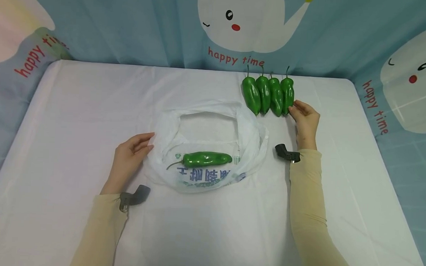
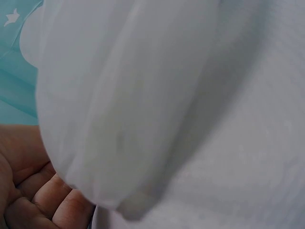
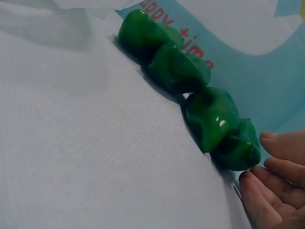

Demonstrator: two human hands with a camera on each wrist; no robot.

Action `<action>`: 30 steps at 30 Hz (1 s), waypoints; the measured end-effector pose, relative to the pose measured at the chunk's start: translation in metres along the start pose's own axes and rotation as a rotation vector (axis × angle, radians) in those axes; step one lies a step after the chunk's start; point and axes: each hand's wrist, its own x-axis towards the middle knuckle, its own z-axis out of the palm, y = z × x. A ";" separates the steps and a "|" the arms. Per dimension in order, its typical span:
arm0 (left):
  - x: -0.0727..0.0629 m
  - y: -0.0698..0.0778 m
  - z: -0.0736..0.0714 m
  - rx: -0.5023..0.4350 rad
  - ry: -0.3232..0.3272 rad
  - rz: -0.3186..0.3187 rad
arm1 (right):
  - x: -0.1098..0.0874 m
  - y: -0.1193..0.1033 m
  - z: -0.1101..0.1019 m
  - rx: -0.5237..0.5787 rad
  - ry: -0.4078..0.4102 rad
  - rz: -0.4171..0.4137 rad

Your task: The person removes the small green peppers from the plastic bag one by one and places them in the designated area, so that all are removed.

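Observation:
A white plastic bag (image 1: 166,147) lies with its mouth spread wide, and one green pepper (image 1: 206,159) rests inside it. My left hand (image 1: 129,157) is at the bag's left edge, thumb and fingers around the film. In the left wrist view the bag's film (image 2: 119,105) covers part of the curled fingers (image 2: 52,195). Behind the bag's right side, several green peppers (image 1: 265,95) lie side by side, stems pointing away. My right hand (image 1: 306,120) is beside the rightmost pepper (image 3: 238,148), its fingertips right at the lower end, not closed around it.
A white cloth (image 1: 76,104) covers the table. Behind and beside it hangs a blue curtain (image 1: 132,24) with cartoon prints. Each wrist carries a black camera (image 1: 135,197) over a beige sleeve (image 1: 104,223).

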 end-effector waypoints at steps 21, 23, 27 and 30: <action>0.001 -0.001 0.000 0.005 -0.006 0.011 | -0.018 -0.030 0.010 0.139 0.001 -0.159; 0.001 0.000 0.000 0.004 -0.006 0.012 | -0.021 -0.034 0.012 0.157 -0.025 -0.173; 0.001 0.000 0.000 0.004 -0.003 0.012 | -0.029 -0.043 0.017 0.215 -0.092 -0.193; 0.001 0.000 0.000 0.007 0.002 0.014 | -0.035 -0.051 0.021 0.255 -0.148 -0.204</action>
